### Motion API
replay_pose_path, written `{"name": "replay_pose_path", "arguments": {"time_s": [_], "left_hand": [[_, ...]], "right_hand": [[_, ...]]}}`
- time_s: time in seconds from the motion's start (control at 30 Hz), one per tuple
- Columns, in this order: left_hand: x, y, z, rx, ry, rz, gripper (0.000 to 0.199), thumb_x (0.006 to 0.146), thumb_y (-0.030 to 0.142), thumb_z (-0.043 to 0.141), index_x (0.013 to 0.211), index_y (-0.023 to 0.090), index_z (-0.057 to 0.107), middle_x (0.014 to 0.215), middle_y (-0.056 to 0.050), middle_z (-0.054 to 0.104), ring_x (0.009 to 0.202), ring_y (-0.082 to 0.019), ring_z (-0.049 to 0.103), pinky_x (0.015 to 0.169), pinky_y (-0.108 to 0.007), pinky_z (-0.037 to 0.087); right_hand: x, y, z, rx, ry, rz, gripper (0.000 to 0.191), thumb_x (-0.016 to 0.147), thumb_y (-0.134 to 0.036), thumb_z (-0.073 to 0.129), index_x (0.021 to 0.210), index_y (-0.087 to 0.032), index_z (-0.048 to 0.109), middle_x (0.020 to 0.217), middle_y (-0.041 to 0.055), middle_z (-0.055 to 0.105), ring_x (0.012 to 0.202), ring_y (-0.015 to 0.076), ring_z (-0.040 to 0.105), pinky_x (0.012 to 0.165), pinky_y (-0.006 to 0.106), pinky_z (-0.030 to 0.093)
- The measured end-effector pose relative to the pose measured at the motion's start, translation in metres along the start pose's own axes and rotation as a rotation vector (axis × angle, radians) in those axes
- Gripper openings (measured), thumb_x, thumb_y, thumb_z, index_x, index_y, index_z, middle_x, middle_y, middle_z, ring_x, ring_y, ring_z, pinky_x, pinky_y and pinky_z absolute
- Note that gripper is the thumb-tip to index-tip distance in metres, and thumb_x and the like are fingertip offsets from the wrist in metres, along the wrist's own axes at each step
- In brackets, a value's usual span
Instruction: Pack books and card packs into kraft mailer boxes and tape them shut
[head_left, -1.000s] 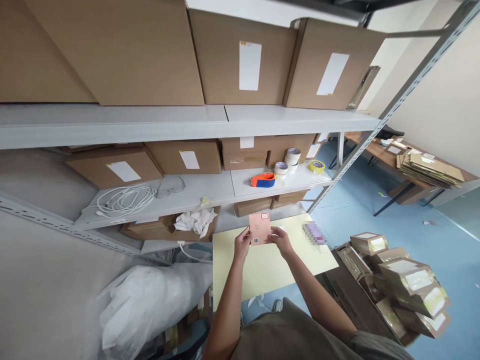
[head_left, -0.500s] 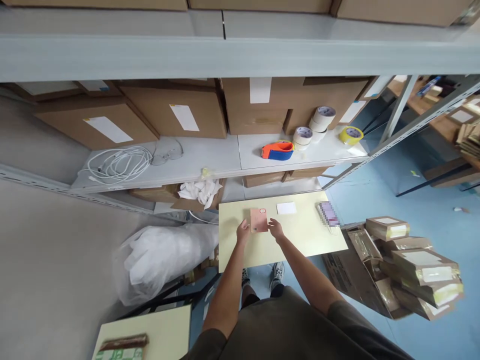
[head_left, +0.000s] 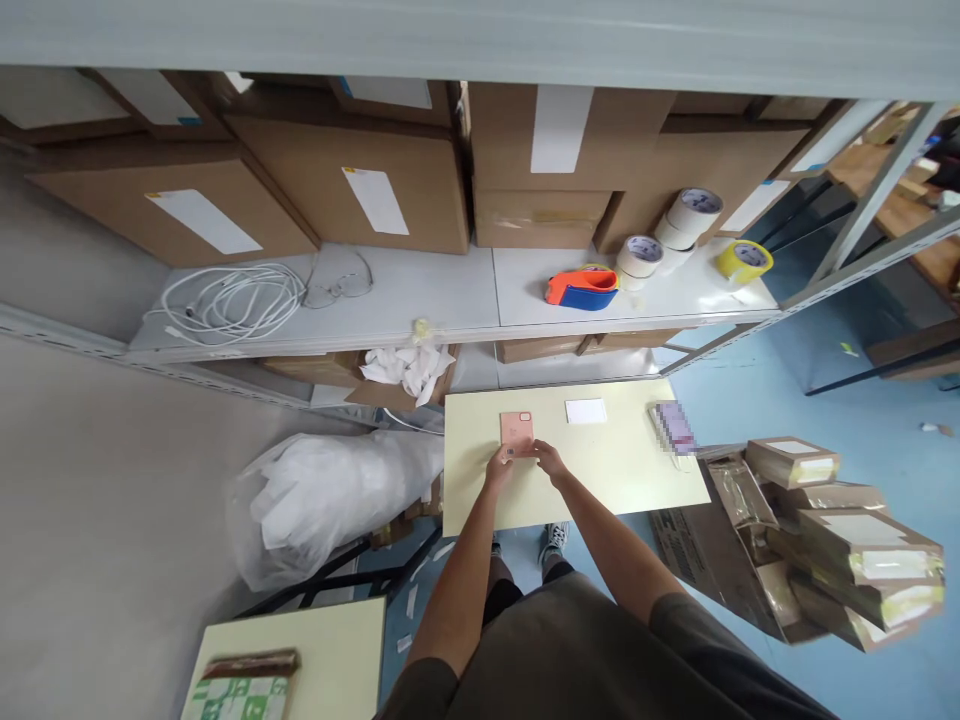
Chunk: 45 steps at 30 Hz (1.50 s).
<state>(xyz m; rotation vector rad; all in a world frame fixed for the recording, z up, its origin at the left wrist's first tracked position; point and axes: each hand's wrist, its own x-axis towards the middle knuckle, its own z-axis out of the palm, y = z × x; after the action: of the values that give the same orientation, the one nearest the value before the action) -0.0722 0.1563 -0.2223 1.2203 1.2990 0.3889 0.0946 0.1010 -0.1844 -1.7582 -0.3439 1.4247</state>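
Note:
A flat pink packet (head_left: pixel 516 430), with a rounded-corner mark at its top right and a small dark square near its lower left, lies over the pale yellow table (head_left: pixel 472 505). My left hand (head_left: pixel 498 467) grips its lower left corner. At the lower right corner, my right hand (head_left: pixel 549 459) has its fingers closed on the edge. A white card (head_left: pixel 586 411) lies to the right of the packet, apart from both hands. Farther right is a purple item (head_left: pixel 673 428), blurred out in part.
Ahead, a grey shelf holds a coiled white cable (head_left: pixel 236 308), glasses (head_left: pixel 339 288), an orange and blue tape dispenser (head_left: pixel 583 290), tape rolls (head_left: pixel 639 258) and cardboard boxes (head_left: pixel 367 190). A white plastic bundle (head_left: pixel 330 490) lies left. Taped parcels (head_left: pixel 862 540) are piled at right.
My hands have moved from the packet's sides to its lower corners and closed on it. The view has shifted slightly down.

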Motion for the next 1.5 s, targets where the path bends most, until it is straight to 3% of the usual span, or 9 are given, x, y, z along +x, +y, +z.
{"name": "replay_pose_path", "arguments": {"time_s": [0.23,0.33,0.5,0.63,0.73,0.83,0.93,1.27,1.5], "left_hand": [[0.017,-0.010,-0.094,-0.057,0.201,-0.031,0.051,0.080,0.017,0.076,0.131,0.012,0.071,0.144,-0.019,0.068,0.138,-0.037,0.060,0.118,-0.048,0.044],[0.024,-0.005,-0.126,-0.084,0.224,-0.029,0.051,0.077,0.017,0.079,0.128,0.016,0.073,0.142,-0.016,0.070,0.140,-0.036,0.059,0.120,-0.048,0.043],[0.014,0.009,-0.149,-0.117,0.257,0.046,0.046,0.080,0.027,0.078,0.124,0.019,0.074,0.140,-0.014,0.071,0.144,-0.033,0.056,0.121,-0.045,0.042],[-0.010,0.025,-0.149,-0.165,0.282,0.151,0.038,0.084,0.044,0.072,0.113,0.020,0.075,0.130,-0.017,0.075,0.128,-0.032,0.067,0.105,-0.042,0.054],[-0.026,0.042,-0.143,-0.137,0.332,0.238,0.039,0.083,0.059,0.067,0.092,0.022,0.074,0.103,-0.013,0.079,0.103,-0.029,0.074,0.095,-0.040,0.058],[-0.036,0.066,-0.131,-0.125,0.326,0.325,0.048,0.082,0.071,0.063,0.079,0.024,0.070,0.080,-0.008,0.075,0.082,-0.027,0.073,0.076,-0.035,0.058],[-0.038,0.098,-0.114,-0.153,0.295,0.384,0.052,0.079,0.075,0.065,0.078,0.024,0.070,0.080,-0.008,0.075,0.077,-0.025,0.072,0.070,-0.033,0.057],[-0.021,0.210,-0.014,-0.160,0.159,0.506,0.033,0.074,0.055,0.072,0.083,0.023,0.074,0.095,-0.011,0.080,0.092,-0.029,0.075,0.080,-0.037,0.059],[-0.024,0.246,0.056,-0.130,0.110,0.506,0.031,0.074,0.052,0.072,0.082,0.022,0.074,0.097,-0.011,0.080,0.087,-0.026,0.075,0.081,-0.036,0.059]], "right_hand": [[0.015,-0.022,0.098,0.034,-0.089,0.017,0.039,0.065,-0.040,0.083,0.100,-0.023,0.076,0.114,0.0112,0.079,0.120,0.0346,0.066,0.093,0.043,0.052],[0.019,-0.032,0.134,0.025,-0.112,0.005,0.040,0.066,-0.037,0.083,0.103,-0.024,0.076,0.116,0.0106,0.079,0.121,0.0354,0.067,0.096,0.046,0.052],[0.005,-0.045,0.144,0.000,-0.030,-0.070,0.047,0.060,-0.039,0.086,0.104,-0.023,0.077,0.124,0.0147,0.076,0.121,0.0376,0.068,0.095,0.049,0.055],[-0.025,-0.058,0.116,0.027,0.006,-0.216,0.055,0.064,-0.050,0.084,0.113,-0.026,0.076,0.132,0.0154,0.074,0.118,0.0336,0.070,0.093,0.046,0.057],[-0.049,-0.070,0.089,0.031,0.061,-0.320,0.056,0.066,-0.057,0.083,0.112,-0.027,0.076,0.127,0.0148,0.077,0.115,0.0345,0.071,0.091,0.047,0.058],[-0.068,-0.082,0.060,0.013,0.131,-0.434,0.052,0.069,-0.058,0.081,0.111,-0.027,0.076,0.120,0.0138,0.079,0.114,0.0359,0.071,0.093,0.050,0.058],[-0.079,-0.099,0.032,-0.019,0.205,-0.535,0.044,0.075,-0.056,0.078,0.110,-0.030,0.077,0.121,0.0119,0.078,0.115,0.0356,0.072,0.095,0.051,0.058],[-0.085,-0.183,-0.089,-0.018,0.366,-0.708,0.040,0.077,-0.047,0.073,0.113,-0.031,0.076,0.127,0.0098,0.076,0.120,0.0355,0.068,0.094,0.050,0.060],[-0.061,-0.229,-0.161,-0.233,0.402,-0.846,0.046,0.082,-0.033,0.065,0.127,-0.029,0.074,0.135,0.0082,0.072,0.127,0.0331,0.064,0.110,0.051,0.052]]}}
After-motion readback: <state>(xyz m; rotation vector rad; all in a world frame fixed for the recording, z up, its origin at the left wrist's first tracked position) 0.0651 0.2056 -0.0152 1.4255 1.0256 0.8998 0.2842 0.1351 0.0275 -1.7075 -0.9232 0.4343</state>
